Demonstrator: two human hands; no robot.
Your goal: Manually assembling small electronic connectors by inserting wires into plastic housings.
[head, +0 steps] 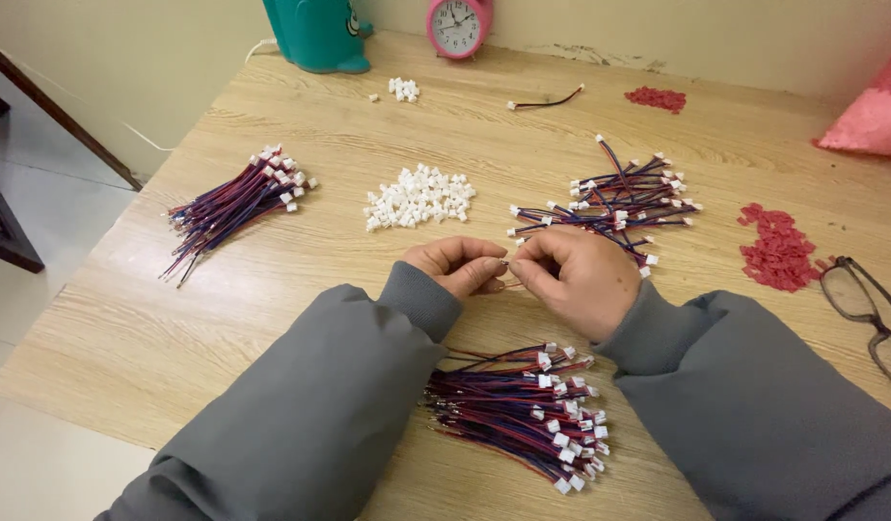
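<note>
My left hand (457, 263) and my right hand (579, 275) meet at the middle of the wooden table (127, 338), fingertips pinched together on a thin red wire (510, 283) between them. Both arms wear grey sleeves. Just beyond the hands lies a heap of small white connector housings (419, 196). A loose pile of red and blue wire leads with white plugs (624, 201) sits right behind my right hand. A larger bundle of the same leads (523, 405) lies between my forearms near the front edge.
Another wire bundle (233, 205) lies at the left. Red plastic pieces (778, 248) and glasses (870, 314) sit at the right. At the back stand a teal container (320, 34), a pink clock (458, 24), a few white housings (403, 89), one loose lead (547, 100) and more red pieces (657, 97).
</note>
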